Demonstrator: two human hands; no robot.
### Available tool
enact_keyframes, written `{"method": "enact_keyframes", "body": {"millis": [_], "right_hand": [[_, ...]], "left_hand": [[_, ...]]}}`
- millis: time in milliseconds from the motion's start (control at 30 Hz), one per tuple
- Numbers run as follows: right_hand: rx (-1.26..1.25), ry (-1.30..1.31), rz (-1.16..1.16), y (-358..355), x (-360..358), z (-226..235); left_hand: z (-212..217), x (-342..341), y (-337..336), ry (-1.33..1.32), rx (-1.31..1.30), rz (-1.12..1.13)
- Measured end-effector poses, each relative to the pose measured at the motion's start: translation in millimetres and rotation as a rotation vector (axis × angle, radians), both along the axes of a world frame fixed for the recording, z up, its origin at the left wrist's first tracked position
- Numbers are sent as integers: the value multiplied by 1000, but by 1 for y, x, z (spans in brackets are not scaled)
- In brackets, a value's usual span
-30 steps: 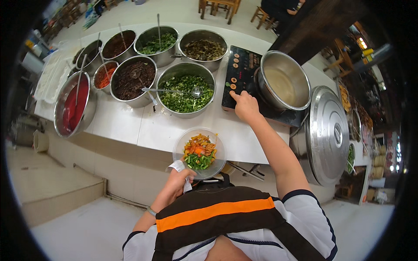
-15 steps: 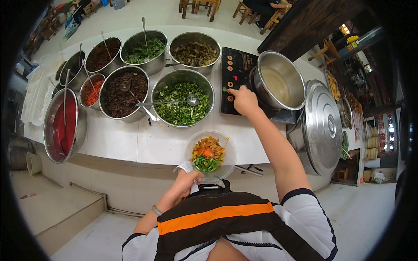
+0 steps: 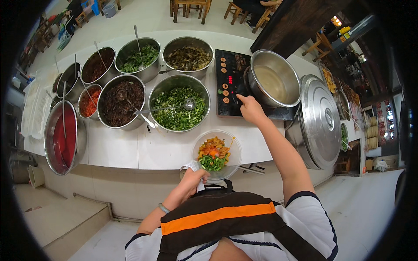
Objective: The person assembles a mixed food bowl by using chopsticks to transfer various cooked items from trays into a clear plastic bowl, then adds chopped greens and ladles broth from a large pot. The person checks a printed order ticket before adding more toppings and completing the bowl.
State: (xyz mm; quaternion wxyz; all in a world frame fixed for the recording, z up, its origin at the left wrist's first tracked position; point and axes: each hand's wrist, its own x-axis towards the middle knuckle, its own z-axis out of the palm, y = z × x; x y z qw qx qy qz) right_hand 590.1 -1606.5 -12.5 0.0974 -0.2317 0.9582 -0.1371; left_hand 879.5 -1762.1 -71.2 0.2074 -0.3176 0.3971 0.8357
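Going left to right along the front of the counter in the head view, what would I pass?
Red sauce bowl → dark topping bowl → chopped greens bowl → clear bowl, with the left hand on its rim → right hand on the cooktop → soup pot → big lid.

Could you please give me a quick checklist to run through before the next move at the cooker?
1. Left hand has a grip on the clear bowl: ok, fingers at its near rim.
2. Bowl fully supported on the white counter: not ok, it overhangs the near edge.
3. Right hand on the cooker's control panel: ok, fingertip at the panel's lower right.
4. Steel pot seated on the cooker: ok.
5. Pot uncovered: ok, the lid lies to its right.
6. Cooker setting: cannot tell.
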Motion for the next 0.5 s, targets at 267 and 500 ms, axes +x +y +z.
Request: {"method": "enact_keyframes", "body": {"millis": [267,500], "right_hand": [[34,33,-5,-10,-10,5],[44,27,-35,-34,-39,2]], "left_hand": [[-11,-14,4,39,31,3],[-23,-24,17,-16,9,58]]}}
